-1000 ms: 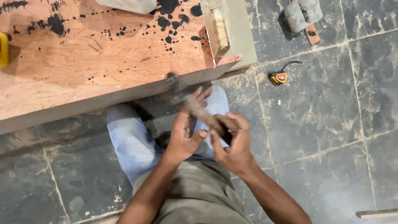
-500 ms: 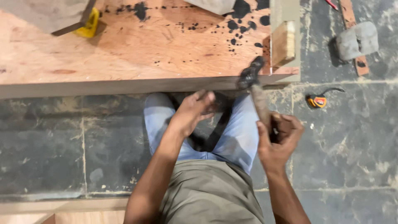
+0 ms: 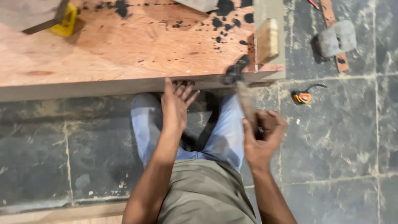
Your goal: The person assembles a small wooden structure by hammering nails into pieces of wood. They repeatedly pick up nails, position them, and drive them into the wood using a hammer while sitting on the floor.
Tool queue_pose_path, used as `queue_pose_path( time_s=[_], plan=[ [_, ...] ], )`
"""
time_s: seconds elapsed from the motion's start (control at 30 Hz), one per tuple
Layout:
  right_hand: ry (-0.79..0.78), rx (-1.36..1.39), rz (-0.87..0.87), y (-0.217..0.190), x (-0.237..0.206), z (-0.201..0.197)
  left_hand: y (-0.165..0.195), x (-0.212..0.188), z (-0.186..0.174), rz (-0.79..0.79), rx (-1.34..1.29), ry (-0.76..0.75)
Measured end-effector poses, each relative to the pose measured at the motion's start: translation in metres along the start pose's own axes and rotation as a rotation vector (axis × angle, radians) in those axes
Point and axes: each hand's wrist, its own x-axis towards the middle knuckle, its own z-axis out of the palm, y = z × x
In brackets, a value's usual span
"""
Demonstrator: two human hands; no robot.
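Right hand (image 3: 261,139) gripping hammer (image 3: 242,89) raised, left hand (image 3: 175,103) open, fingers spread at board edge (image 3: 124,87)

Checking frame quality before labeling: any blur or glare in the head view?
Head view: the hammer and right hand are motion-blurred; the left hand is slightly soft. The plywood board and tape measure read sharper. Lighting is even, no strong glare, dark shadow under the board edge.
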Motion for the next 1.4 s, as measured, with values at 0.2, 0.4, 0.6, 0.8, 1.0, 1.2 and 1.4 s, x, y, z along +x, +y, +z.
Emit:
queue_pose_path(
  time_s=[0.2, 0.4, 0.6, 0.8, 1.0, 1.2, 1.4],
  plan=[
    [-0.437, -0.323, -0.104, -0.022, 0.038, -0.007, -0.011, -0.059, 0.02, 0.242, 0.552, -0.292],
    [-0.574, -1.095, -0.389, 0.0, 0.124, 0.0, 0.016, -0.079, 0.031, 0.242, 0.53, -0.229],
    [-0.636, -1.297, -0.417, 0.016, 0.131, 0.007, 0.013, -0.094, 0.037, 0.226, 0.53, -0.298],
    [-0.671, -1.278, -0.411, 0.015, 0.126, 0.0, 0.018, -0.094, 0.036, 0.194, 0.5, -0.29],
    [-0.699, -1.254, -0.406, 0.018, 0.126, -0.004, 0.021, -0.094, 0.029, 0.173, 0.465, -0.286],
    [-0.763, -0.816, -0.239, -0.006, 0.143, -0.013, 0.023, -0.09, 0.025, 0.165, 0.451, -0.29],
    [-0.754, -0.427, 0.135, -0.026, 0.138, 0.054, 0.024, -0.086, 0.024, 0.165, 0.43, -0.288]
  ],
)
